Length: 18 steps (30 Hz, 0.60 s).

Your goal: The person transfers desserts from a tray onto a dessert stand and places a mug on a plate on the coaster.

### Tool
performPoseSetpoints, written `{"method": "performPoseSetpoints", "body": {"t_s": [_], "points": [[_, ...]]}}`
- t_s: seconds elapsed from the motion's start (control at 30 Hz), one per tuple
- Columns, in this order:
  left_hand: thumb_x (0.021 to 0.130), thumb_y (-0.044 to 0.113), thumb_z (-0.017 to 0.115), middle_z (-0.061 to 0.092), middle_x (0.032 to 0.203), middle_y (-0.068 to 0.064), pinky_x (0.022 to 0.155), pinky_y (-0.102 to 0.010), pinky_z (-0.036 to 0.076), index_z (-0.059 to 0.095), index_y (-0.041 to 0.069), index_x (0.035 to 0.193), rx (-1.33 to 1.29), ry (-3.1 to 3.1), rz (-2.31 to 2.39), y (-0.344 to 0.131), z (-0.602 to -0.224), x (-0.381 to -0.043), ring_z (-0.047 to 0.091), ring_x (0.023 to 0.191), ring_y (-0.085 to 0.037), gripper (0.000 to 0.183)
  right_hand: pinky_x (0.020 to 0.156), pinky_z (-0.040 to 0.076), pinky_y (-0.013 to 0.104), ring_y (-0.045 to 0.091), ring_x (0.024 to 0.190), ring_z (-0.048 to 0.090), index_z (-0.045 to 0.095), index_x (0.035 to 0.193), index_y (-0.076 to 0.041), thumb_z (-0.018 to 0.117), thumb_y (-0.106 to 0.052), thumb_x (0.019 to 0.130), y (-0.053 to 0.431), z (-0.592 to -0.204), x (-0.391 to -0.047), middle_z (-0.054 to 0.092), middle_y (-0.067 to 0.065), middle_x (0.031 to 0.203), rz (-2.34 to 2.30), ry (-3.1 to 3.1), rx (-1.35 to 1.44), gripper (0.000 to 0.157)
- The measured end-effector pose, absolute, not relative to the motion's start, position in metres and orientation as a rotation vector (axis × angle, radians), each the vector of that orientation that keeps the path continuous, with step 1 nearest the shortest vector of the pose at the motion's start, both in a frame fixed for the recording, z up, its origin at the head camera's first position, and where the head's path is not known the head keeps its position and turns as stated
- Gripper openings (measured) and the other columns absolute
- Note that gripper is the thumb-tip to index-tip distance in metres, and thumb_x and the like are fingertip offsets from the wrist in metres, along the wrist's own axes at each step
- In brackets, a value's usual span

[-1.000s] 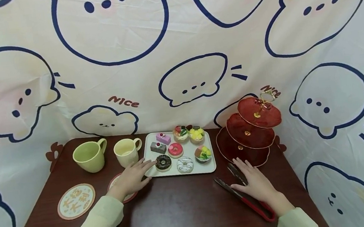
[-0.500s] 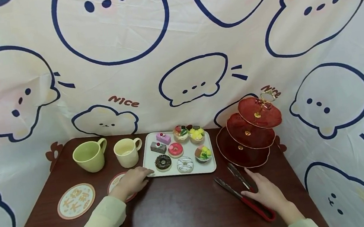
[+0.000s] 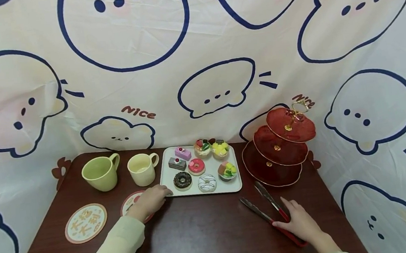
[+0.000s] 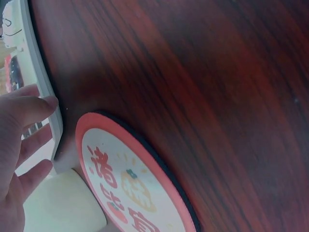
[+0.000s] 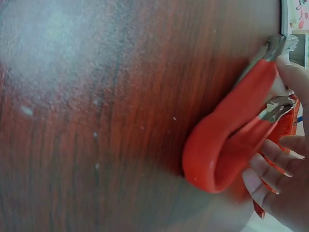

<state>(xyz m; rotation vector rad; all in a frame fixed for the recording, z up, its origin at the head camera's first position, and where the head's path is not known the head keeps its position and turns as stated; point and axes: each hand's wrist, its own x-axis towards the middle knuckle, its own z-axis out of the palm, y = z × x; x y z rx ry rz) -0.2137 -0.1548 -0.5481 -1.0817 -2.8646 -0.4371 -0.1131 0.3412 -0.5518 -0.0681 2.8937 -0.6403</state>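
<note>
My left hand [image 3: 149, 202] is at the front left corner of a white tray [image 3: 169, 154], thumb and fingers gripping its rim [image 4: 39, 60]. On the tray lie a chocolate donut [image 3: 183, 180], a pink donut [image 3: 196, 166], a white donut [image 3: 207, 182], small cake slices [image 3: 177, 163] and fruit tarts [image 3: 227, 170]. My right hand [image 3: 301, 223] reaches around a pair of red-handled tongs [image 3: 254, 208] lying spread on the table. Its thumb meets one handle [image 5: 251, 89], while the other fingers stay loosely extended beside the second handle.
A three-tier red cake stand [image 3: 269, 176] stands right of the tray. Left of the tray are a green mug [image 3: 99, 175] and a cream mug [image 3: 141, 172]. Two round coasters, one pale [image 3: 86, 224] and one red-rimmed [image 4: 130, 174], lie in front of them. A patterned cloth [image 3: 153, 90] hangs behind.
My left hand has drawn back from beside the chocolate donut to the tray's corner. My right hand has slid down along the tongs toward their red handles. The tray and tongs stay put.
</note>
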Motion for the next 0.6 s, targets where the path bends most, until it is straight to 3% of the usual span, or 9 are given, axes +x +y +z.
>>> {"method": "performPoseSetpoints", "body": {"t_s": [0.4,0.6], "points": [[0.081,-0.012,0.065,0.065,0.085,-0.005,0.072,-0.037,0.054,0.075,0.004,0.094,-1.080,-2.885,-0.464,-0.150,-0.553,-0.220,0.065,0.082,-0.026,0.023,0.090,0.051,0.055,0.035,0.106,0.059,0.052,0.140,0.008,0.095,-0.041,0.067,0.338,-0.563,-0.110,0.057,0.015,0.115,-0.685,2.895,-0.076,0.098],[0.086,-0.006,0.060,0.064,0.085,-0.006,0.071,-0.037,0.053,0.074,0.007,0.090,-1.067,-2.896,-0.427,-0.145,-0.552,-0.222,0.064,0.082,-0.025,0.020,0.089,0.052,0.053,0.034,0.103,0.060,0.055,0.134,0.012,0.096,-0.031,0.067,0.337,-0.566,-0.111,0.058,0.014,0.112,-0.669,2.908,-0.092,0.089]]}}
